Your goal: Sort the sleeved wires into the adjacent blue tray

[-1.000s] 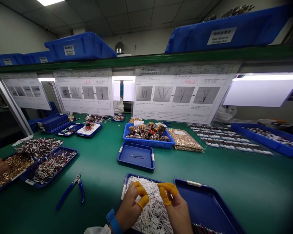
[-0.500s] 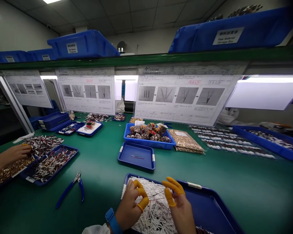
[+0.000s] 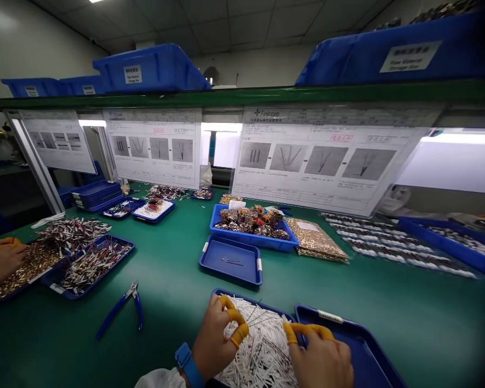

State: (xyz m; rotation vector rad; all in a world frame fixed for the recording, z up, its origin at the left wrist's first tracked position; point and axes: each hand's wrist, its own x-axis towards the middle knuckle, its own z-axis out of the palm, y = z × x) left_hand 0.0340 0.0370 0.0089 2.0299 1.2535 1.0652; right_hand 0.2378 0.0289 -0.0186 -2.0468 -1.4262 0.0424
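My left hand (image 3: 216, 339), with yellow finger cots and a blue wrist strap, is closed in a pinch over a tray (image 3: 217, 292) of thin white tubes (image 3: 262, 355). Thin dark wires (image 3: 259, 317) stick out from its fingertips to the right. At the right side of the tubes is my right hand (image 3: 321, 353), also in yellow cots. Its thumb and fingers are bent together above the tray's edge; what they hold, if anything, is too small to make out. Beyond them, a small blue tray (image 3: 230, 269) carries a few thin wires (image 3: 233, 262).
Blue-handled cutters (image 3: 123, 307) lie at left, near a tray of white-tipped wires (image 3: 92, 267). A co-worker's hand (image 3: 4, 258) is over gold-coloured parts (image 3: 28, 267). Behind are a bin of wire bundles (image 3: 253, 223) and a bag (image 3: 317, 237). A blue tray (image 3: 359, 345) adjoins my right hand.
My right hand has moved right and down, away from the wires, and its fingers have closed. My left hand stays nearly in place. The co-worker's hand has moved left; the view has shifted slightly.
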